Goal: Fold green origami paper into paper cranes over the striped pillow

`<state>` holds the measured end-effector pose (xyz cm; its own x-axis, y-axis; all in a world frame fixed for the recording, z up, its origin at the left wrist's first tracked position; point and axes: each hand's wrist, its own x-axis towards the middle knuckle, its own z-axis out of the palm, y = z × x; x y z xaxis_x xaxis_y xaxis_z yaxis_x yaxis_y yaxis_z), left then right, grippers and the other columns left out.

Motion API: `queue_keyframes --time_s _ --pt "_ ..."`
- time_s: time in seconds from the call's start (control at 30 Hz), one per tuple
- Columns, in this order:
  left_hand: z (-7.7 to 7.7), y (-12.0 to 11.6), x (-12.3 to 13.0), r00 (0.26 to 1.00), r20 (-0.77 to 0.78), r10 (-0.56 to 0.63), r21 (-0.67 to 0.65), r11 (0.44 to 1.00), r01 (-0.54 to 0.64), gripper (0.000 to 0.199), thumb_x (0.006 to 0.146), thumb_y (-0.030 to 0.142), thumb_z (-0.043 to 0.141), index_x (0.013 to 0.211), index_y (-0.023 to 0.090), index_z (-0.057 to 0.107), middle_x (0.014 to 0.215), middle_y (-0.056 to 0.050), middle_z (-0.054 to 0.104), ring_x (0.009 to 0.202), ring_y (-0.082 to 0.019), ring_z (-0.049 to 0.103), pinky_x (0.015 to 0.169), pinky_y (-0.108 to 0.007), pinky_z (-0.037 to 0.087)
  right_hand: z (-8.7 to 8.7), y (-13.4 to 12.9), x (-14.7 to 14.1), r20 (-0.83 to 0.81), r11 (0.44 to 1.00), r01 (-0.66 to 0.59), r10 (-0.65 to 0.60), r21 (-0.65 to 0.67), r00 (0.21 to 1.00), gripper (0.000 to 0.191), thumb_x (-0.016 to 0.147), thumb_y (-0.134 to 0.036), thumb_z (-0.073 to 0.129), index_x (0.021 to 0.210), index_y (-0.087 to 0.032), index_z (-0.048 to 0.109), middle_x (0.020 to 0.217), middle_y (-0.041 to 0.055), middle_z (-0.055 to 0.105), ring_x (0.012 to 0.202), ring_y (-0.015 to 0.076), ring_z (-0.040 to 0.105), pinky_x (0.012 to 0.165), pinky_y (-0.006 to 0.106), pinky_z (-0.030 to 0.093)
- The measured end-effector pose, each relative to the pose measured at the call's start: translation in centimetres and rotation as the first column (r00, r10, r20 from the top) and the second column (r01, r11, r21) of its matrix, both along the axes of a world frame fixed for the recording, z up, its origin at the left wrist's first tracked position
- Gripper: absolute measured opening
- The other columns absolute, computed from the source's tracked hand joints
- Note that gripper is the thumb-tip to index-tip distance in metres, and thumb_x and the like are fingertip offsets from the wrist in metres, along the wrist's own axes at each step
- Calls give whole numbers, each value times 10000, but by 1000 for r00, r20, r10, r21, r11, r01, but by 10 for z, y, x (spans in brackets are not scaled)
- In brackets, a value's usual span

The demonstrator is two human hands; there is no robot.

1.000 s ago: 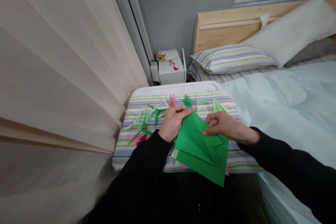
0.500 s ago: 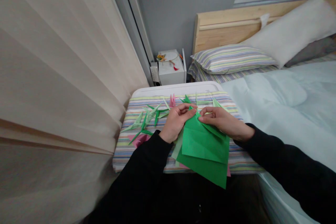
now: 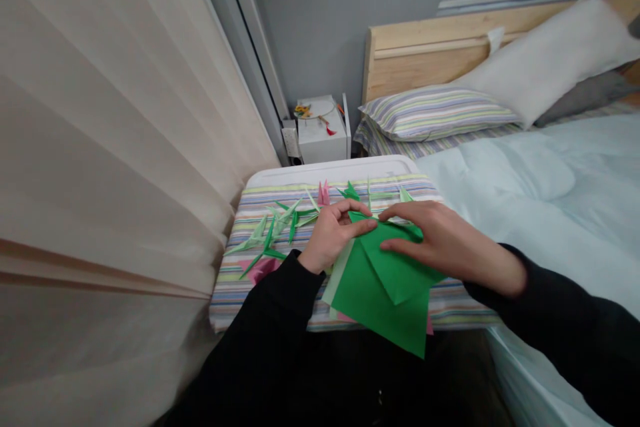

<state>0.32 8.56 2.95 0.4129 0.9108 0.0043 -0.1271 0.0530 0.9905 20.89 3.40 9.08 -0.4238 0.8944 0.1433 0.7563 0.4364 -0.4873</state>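
A partly folded sheet of green origami paper (image 3: 395, 270) lies tilted over a larger flat green sheet (image 3: 380, 317). My left hand (image 3: 336, 230) pinches its upper left edge between thumb and fingers. On the right, my right hand (image 3: 440, 237) spreads thumb and forefinger apart over the folded piece, its fingertips touching the paper near the top. Pale green and pink edges of more sheets show beneath. Folded paper cranes (image 3: 280, 220) in light and dark green sit left of my left hand, and a pink crane (image 3: 323, 193) stands behind it.
A striped cloth (image 3: 235, 300) covers the small table, whose white rim (image 3: 330, 170) shows at the back. Beige curtains (image 3: 125, 113) hang close on the left. The bed (image 3: 550, 180) adjoins on the right; a white cabinet (image 3: 323, 137) stands beyond.
My right hand has opened from a pinch and shifted slightly right. The folded green paper has turned, so a pointed flap now faces down. My left hand stays at its upper edge.
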Motion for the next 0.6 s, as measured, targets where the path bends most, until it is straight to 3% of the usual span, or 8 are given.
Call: queue_keyframes --time_s 0.1,0.27,0.4,0.6 --pt "-1 0 0 999 40 -12 -66 998 14 338 682 381 899 896 167 747 603 26 623 518 -88 525 525 -214 409 -6 3 -1 91 993 42 -52 108 994 198 940 -322 647 1063 -193 732 941 95 796 914 290 738 814 362 495" --pt "2 -1 1 997 56 45 -108 993 -38 353 697 436 880 902 169 774 732 -22 728 651 -152 690 671 -293 588 -13 12 13 122 992 -5 -11 130 993 204 988 -297 574 1002 -199 753 873 83 791 841 250 720 774 335 480" --pt "1 0 3 994 46 101 -84 992 -97 336 667 427 890 825 151 780 786 -50 771 702 -174 720 721 -326 615 -15 13 23 181 980 -39 4 193 983 221 995 -258 558 989 -206 773 873 82 791 841 251 709 805 357 484" --pt "-2 2 1 999 -36 37 58 998 -35 287 653 271 901 895 165 790 774 -53 777 723 -194 736 724 -314 584 -14 10 26 199 971 -52 5 235 980 232 1000 -230 544 955 -201 769 881 86 795 823 258 721 844 391 494"
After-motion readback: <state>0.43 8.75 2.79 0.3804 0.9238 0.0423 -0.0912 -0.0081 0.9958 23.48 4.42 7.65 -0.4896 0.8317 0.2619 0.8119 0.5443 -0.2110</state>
